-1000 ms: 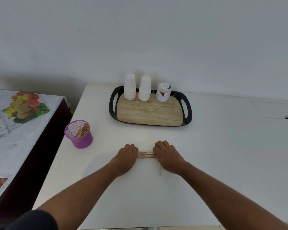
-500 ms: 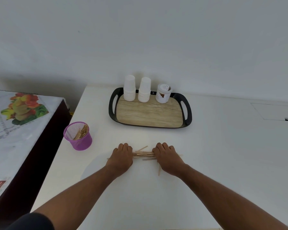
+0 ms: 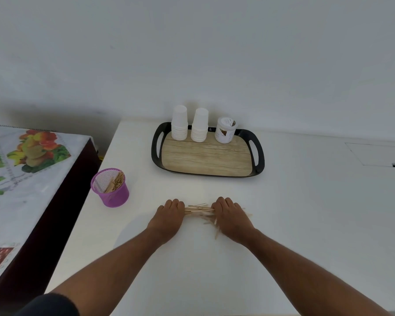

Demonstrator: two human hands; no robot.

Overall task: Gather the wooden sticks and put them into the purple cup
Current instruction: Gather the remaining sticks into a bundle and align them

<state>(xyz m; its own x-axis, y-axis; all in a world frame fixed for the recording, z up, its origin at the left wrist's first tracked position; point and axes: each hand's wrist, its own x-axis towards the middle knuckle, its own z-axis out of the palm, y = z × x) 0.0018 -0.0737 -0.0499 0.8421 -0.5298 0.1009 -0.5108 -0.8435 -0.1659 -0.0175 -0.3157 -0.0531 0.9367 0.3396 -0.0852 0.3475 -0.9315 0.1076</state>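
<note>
A loose bundle of thin wooden sticks (image 3: 198, 209) lies on the white table between my two hands. My left hand (image 3: 168, 218) covers its left end with curled fingers, and my right hand (image 3: 232, 216) covers its right end the same way. A few sticks (image 3: 216, 231) splay out under and below the right hand. The purple mesh cup (image 3: 111, 188) stands to the left near the table's edge, holding several sticks that lean against its right wall.
A black-rimmed tray (image 3: 258, 153) with a wood-look base sits at the back, carrying two stacks of white cups (image 3: 179, 126) and a small white tub (image 3: 225, 131). A dark side table with a fruit-print cloth (image 3: 27, 169) stands left of the white table.
My hands moved slightly apart after pressing the sticks together. The bundle between them has loosened and some sticks have splayed out by the right hand.
</note>
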